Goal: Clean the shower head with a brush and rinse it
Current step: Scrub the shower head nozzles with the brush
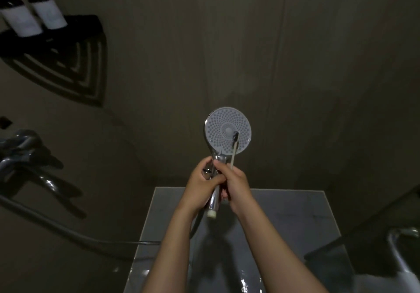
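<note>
The round shower head [223, 131] faces me at the centre of the view, its pale nozzle plate upright on a chrome handle. My left hand [202, 187] is wrapped around that handle just below the head. My right hand [234, 184] grips a slim white brush [234, 150] by its handle. The brush points upward, and its dark bristles rest on the nozzle plate a little right of the centre. The lower end of the chrome handle sticks out beneath my hands, with the hose leaving it to the left.
The shower hose [68, 233] curves away to the left toward a chrome mixer tap [22, 151]. A black corner shelf [75, 65] at upper left carries two dark bottles [34, 13]. A wet grey floor [284, 236] lies below. A chrome fitting [400, 254] stands at lower right.
</note>
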Available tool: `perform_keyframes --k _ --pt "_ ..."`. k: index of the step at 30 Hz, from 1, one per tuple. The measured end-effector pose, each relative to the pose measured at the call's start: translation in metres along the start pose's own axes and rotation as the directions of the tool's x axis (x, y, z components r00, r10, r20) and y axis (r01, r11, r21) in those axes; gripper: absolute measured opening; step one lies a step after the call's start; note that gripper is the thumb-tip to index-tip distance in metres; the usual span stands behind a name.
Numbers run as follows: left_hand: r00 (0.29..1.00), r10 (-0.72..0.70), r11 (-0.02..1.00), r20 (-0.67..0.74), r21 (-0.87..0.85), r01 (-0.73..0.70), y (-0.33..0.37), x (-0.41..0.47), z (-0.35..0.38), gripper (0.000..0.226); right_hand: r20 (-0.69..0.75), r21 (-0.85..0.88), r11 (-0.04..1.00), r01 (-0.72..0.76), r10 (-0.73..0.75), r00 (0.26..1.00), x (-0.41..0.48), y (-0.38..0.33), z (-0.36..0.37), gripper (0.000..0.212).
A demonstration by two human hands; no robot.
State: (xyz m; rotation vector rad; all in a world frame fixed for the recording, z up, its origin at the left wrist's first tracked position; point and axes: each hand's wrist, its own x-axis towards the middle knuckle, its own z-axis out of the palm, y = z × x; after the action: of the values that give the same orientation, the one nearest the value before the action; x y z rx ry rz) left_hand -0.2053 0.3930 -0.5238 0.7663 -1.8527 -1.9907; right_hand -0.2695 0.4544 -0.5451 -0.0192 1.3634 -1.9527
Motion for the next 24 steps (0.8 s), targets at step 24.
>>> perform_keyframes --k 24 --pt "0.995 0.076 0.755 -0.059 0.655 -0.019 -0.01 0.001 -0.054 0.018 -0.175 0.076 0.959 0.273 -0.257 0.951 0.021 -0.036 0.019 0.015"
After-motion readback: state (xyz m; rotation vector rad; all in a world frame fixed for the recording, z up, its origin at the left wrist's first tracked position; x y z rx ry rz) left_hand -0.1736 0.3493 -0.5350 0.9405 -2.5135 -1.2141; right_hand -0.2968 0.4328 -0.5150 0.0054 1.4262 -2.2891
